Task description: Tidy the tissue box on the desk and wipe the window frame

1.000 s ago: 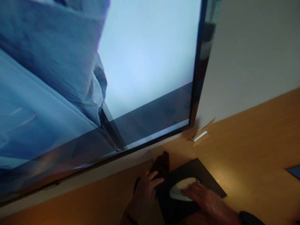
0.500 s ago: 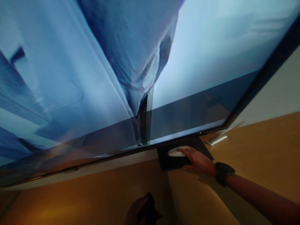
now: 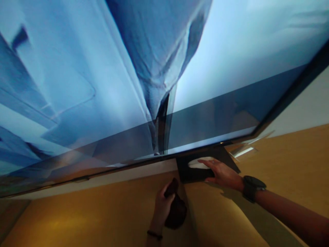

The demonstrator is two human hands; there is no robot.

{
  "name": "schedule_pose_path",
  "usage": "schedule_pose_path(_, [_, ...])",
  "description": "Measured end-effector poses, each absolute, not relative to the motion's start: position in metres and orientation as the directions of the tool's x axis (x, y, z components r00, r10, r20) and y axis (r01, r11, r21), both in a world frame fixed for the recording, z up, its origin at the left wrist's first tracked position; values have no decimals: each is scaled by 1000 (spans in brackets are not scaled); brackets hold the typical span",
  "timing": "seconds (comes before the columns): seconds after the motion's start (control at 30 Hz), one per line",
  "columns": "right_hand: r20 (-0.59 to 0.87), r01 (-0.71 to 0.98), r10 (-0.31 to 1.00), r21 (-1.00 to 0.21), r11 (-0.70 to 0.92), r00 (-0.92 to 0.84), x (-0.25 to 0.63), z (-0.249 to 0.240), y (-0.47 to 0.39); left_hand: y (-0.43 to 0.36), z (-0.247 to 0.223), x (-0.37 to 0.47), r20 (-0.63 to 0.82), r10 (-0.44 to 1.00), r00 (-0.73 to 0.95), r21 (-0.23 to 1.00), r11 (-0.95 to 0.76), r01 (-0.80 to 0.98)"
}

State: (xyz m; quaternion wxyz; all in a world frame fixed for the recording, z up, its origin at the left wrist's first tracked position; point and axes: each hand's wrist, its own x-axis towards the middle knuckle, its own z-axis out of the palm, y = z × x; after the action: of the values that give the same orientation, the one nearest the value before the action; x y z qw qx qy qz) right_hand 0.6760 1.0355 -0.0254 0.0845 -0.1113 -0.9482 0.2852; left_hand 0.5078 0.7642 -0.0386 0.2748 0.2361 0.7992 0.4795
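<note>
Now the right hand is stretched far out to the back edge of the wooden desk, fingers laid flat and spread over the white mouse, which sits on the black mouse pad tucked right under the lower edge of the big screen. Whether those fingers clamp the mouse or just rest on it, I cannot tell from here. A dark watch rides on that wrist.

And the left hand has come up into plain view since half a second ago, when it was barely peeking in at the bottom. It's closed around a dark brown cloth, bunched up, pressed against the desk just in front of the pad's near left corner. A thin band circles that wrist.

Compared with a second back, pad and mouse have gone from the near part of the desk to the back edge by the wall; by my reading, that leaves bare wood under the cloth. Off to the right of the pad, a small clear stand glints by the wall.
</note>
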Motion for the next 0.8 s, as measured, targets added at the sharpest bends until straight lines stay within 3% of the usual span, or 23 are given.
schedule_pose_path(0.23, [207,92,266,-602,793,-941,673,-30,1039,763,-5,533,-293,533,-794,877,480,-1])
schedule_pose_path(0.3, [281,63,293,-614,787,-914,671,-26,1037,758,-11,547,-219,497,-839,855,512,81])
schedule_pose_path(0.37, [376,55,353,-614,787,-857,675,-18,1030,763,-37,570,-26,544,-838,811,502,301])
schedule_pose_path(0.47, [516,70,448,-596,800,-730,700,-6,1019,789,-91,614,308,693,-652,589,399,703])
schedule_pose_path(0.53, [567,115,522,-599,792,-638,731,-5,1023,812,-115,643,396,736,-549,427,382,820])
schedule_pose_path(0.7, [463,405,823,-718,566,-329,809,-23,1109,863,-107,701,304,863,-405,355,292,888])
schedule_pose_path(0.8, [327,442,861,-754,486,-390,818,-22,1177,887,-100,732,196,979,-63,358,-12,934])
